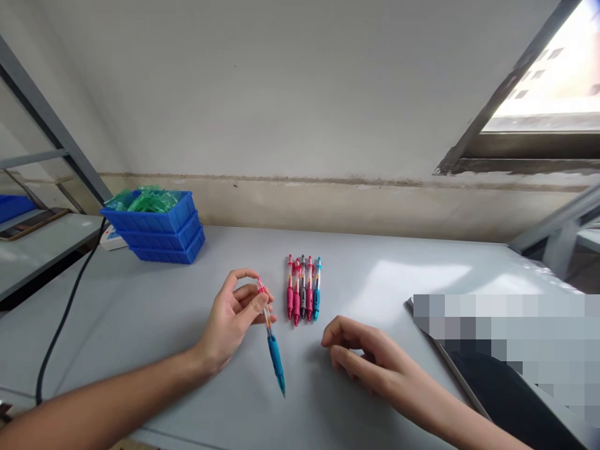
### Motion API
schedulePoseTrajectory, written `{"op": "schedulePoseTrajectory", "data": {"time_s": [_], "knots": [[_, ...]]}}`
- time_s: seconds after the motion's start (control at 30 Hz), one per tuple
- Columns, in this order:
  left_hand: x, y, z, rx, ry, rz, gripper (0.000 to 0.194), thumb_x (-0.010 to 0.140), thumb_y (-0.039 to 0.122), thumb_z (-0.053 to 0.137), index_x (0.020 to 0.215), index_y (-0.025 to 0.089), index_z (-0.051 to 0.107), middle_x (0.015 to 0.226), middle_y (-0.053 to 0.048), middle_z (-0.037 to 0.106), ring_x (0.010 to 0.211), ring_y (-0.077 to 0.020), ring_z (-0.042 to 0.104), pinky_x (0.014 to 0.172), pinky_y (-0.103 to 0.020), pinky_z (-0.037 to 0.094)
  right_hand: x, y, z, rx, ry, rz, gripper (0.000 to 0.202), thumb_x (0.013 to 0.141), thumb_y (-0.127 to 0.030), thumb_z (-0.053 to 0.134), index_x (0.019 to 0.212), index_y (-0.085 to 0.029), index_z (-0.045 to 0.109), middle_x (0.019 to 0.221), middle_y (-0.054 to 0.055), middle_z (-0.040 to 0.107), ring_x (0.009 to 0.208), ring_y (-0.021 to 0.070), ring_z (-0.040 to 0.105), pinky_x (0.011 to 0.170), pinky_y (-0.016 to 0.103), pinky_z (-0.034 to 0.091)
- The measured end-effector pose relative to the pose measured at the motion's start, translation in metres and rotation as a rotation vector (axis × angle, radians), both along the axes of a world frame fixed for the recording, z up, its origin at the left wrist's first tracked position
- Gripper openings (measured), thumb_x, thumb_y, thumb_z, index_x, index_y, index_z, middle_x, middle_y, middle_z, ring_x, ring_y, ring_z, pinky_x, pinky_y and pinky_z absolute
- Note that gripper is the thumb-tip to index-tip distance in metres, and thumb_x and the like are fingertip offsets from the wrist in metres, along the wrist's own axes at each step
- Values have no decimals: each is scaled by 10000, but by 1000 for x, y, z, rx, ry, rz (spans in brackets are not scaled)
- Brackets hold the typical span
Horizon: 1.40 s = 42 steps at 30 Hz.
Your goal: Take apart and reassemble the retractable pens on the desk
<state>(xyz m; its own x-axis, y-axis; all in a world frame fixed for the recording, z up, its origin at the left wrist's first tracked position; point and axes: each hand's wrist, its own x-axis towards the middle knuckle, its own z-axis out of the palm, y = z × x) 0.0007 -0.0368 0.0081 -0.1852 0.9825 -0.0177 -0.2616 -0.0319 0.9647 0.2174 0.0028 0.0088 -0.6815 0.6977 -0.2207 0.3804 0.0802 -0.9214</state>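
Between the thumb and fingers of my left hand [239, 312] is a pen [275, 359] with a pink top, a clear barrel and a blue grip, its tip pointing down toward me. My right hand [363, 356] rests low over the table, fingers curled and thumb near the index finger, with no object visible in it. Beyond both hands, several pens lie side by side on the table: pink ones [297, 303] at the left, a black one [303, 300], another pink one [309, 300] and a blue one [317, 297] at the right end.
Stacked blue bins [164, 237] hold green plastic wrappers [152, 200] at the back left. A black cable [68, 312] runs down the table's left side. A dark flat object [497, 381], partly pixelated, lies at the right. The wall [300, 206] bounds the grey table [225, 244].
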Motion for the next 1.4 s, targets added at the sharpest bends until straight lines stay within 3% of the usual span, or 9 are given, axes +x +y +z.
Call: {"op": "schedulePoseTrajectory", "data": {"time_s": [0.77,1.07,1.27,1.4], "knots": [[0,1,2,-35,-14,46,313,727,282,694,931,216,465,698,50,629,625,-107,610,629,-291,554,0,1,0,-20,-7,6,125,863,-293,432,841,-202,514,705,-17,466,594,115,396,473,204,331],[-4,5,14,0,33,67,284,754,261,658,957,217,464,697,50,636,612,-104,606,659,-309,545,0,-1,1,-20,5,9,126,859,-293,437,834,-197,515,699,-22,458,577,109,383,476,207,326],[-15,41,24,31,382,-6,250,799,279,592,997,232,447,797,-1,678,664,-120,605,663,-316,520,-1,-2,5,-9,44,5,103,841,-266,443,803,-194,506,682,-26,466,567,107,399,471,201,335],[-16,83,14,-10,481,-71,297,785,218,622,1051,180,494,855,-42,663,663,-152,615,615,-341,532,-4,0,4,7,42,-9,88,819,-235,438,803,-189,512,677,-26,479,557,106,423,457,194,348]]}}
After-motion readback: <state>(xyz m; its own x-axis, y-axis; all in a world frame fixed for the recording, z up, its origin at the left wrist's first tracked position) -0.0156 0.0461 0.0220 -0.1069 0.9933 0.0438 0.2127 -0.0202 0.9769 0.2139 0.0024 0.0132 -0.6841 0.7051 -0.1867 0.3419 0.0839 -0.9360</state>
